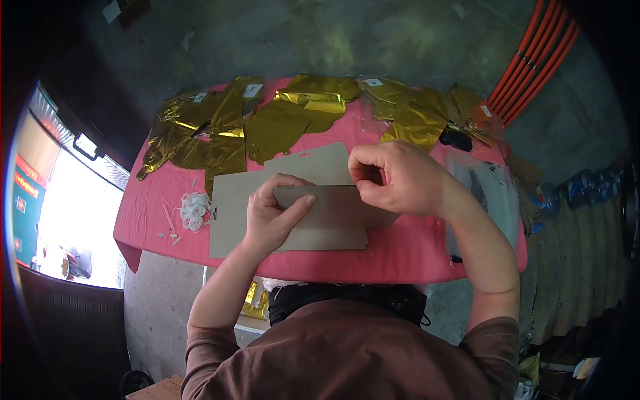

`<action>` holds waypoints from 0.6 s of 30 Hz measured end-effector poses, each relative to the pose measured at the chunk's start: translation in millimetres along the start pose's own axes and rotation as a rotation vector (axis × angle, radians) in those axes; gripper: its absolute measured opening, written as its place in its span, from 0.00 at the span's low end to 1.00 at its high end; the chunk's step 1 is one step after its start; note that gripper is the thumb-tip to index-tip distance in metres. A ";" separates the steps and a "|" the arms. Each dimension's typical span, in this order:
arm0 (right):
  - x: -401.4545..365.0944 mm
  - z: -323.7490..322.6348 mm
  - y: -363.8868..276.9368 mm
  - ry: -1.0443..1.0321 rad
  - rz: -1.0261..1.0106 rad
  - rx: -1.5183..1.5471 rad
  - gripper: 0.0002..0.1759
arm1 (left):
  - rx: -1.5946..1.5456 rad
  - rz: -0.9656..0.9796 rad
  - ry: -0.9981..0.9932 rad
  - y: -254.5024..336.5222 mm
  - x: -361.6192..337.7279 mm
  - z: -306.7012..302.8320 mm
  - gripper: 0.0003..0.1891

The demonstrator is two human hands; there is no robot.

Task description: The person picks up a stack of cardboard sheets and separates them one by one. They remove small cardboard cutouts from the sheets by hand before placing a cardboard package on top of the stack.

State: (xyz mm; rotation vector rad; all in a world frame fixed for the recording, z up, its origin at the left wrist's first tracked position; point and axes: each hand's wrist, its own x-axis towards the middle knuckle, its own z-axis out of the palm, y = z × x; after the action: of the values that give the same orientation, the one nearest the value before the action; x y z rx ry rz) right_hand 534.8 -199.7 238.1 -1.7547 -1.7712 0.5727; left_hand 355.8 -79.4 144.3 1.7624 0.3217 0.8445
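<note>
My left hand (272,212) is closed on a grey cardboard piece (333,205), its thumb lying over the near face and its fingers behind. The card is tilted up over the table. At the card's upper right edge, my right hand (400,179) is pinched closed with the fingers curled in. Whatever sits between those fingertips is hidden or too small to name. Beneath both hands lie more flat grey cardboard sheets (230,233), some with a hanger slot cut near an edge. A tangle of white string (194,211) rests left of the sheets.
Gold foil pieces (287,127) spread along the far side of the pink-covered table (163,239), some in clear bags with white labels. A clear plastic bag (490,200) and a black item (456,138) lie at the right. Orange pipes (533,60) stand beyond the table.
</note>
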 end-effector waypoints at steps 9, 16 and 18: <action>4.1 16.2 14.9 0.082 -0.124 0.152 0.03 | 0.000 0.078 0.048 -8.0 1.4 3.0 0.09; 5.4 17.2 18.7 0.161 -0.210 0.078 0.04 | -0.068 -0.003 0.036 -11.9 6.3 0.6 0.09; 4.2 13.2 18.4 0.154 -0.211 0.083 0.05 | -0.067 -0.042 0.027 -12.1 6.6 -1.5 0.10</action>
State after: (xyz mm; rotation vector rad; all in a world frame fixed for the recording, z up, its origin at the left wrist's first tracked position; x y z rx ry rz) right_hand 540.0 -193.5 216.6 -1.4915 -1.7706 0.4047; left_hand 361.7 -70.0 136.0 1.6775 0.3433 0.8399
